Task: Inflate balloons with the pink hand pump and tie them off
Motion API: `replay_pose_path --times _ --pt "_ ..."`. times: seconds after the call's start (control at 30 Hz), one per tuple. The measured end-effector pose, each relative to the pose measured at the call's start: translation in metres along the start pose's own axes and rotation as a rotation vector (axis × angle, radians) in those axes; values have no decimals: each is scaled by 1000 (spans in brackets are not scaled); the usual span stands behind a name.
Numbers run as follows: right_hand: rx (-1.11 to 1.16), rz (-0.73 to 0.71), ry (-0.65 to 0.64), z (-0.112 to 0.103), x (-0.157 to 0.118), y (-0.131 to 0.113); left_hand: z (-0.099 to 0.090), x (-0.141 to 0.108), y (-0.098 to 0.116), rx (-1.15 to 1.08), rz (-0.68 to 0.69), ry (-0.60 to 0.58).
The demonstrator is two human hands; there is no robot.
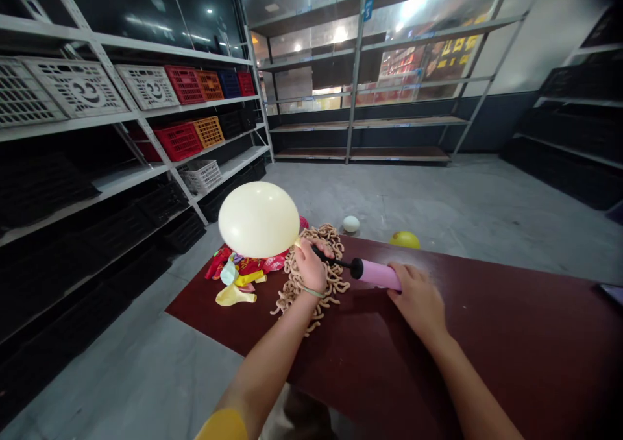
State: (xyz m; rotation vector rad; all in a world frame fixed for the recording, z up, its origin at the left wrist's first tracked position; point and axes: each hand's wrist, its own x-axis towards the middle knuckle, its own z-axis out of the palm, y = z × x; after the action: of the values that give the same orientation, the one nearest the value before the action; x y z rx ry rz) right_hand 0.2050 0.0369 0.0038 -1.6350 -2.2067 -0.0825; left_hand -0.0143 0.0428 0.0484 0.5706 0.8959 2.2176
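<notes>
A pale yellow inflated balloon (259, 219) rests over the left part of the table, its neck at the fingers of my left hand (311, 265). That hand is closed around the black end of a balloon pump (374, 274) and the balloon's neck; the exact join is hidden by the fingers. My right hand (419, 297) is wrapped around the pump's pink barrel. Between barrel and left hand a black rod shows. Beneath my left hand lies a heap of beige, worm-like curled pieces (292, 291). Limp balloons (236, 296) in yellow, pale blue and pink lie left of it, beside red wrappers (219, 261).
The dark red table (379, 362) extends to the right, with a dark flat object (610, 292) at its edge. Beyond the far edge sit a yellow balloon (405, 239) and a whitish one (351, 224). Shelves with crates (182, 141) stand left; a metal rack (357, 70) stands behind.
</notes>
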Motion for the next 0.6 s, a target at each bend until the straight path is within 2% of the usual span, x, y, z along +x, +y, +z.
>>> replay_pose_path --times 0.1,0.2,0.3,0.47,0.6 --pt "-33 28 10 -1 3 23 -3 8 7 -38 20 8" --pt "-44 43 22 0 3 25 -6 14 11 -66 27 78" --pt "-65 69 25 -3 0 1 -5 13 11 -78 53 136" --pt "-43 52 -4 -6 -10 -51 1 -7 2 -19 25 56" --pt "-17 -24 -65 -4 -12 -58 2 -15 -6 42 -27 6"
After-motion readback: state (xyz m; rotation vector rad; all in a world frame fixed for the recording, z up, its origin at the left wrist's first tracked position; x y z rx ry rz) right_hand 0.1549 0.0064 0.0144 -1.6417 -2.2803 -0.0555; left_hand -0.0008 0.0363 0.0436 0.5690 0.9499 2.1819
